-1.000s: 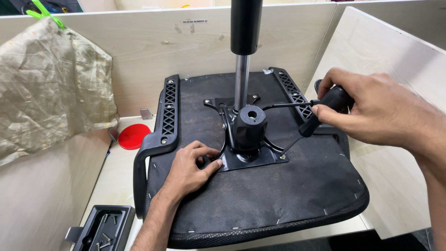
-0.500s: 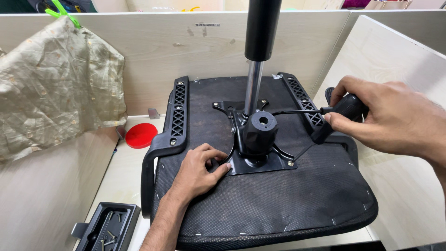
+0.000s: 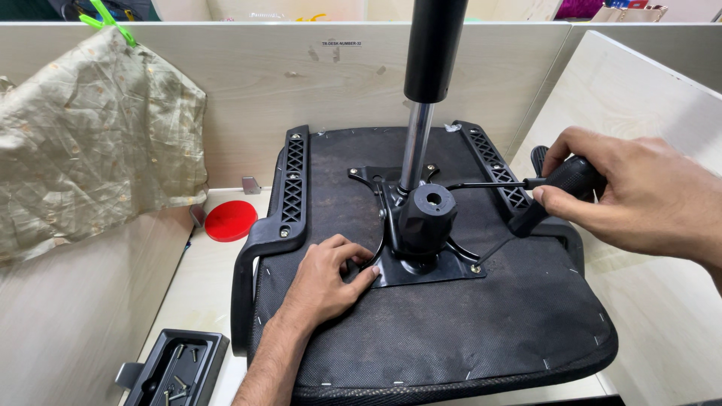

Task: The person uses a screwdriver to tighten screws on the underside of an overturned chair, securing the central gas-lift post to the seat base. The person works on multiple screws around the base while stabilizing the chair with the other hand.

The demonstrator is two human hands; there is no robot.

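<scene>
Upturned black fabric chair seat (image 3: 421,331): left hand (image 3: 323,282) lies open beside its steel plate (image 3: 425,267), right hand (image 3: 639,195) clenches a black lever handle (image 3: 560,192) (loose screws fill the black plastic tray (image 3: 154,372)).

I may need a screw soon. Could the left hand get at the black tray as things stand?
Probably yes: the left hand lies flat on the seat, holding nothing, and the tray sits open just beside that forearm.

Left hand (image 3: 325,282), right hand (image 3: 639,199) bare; forearms unsleeved, no rings.
</scene>
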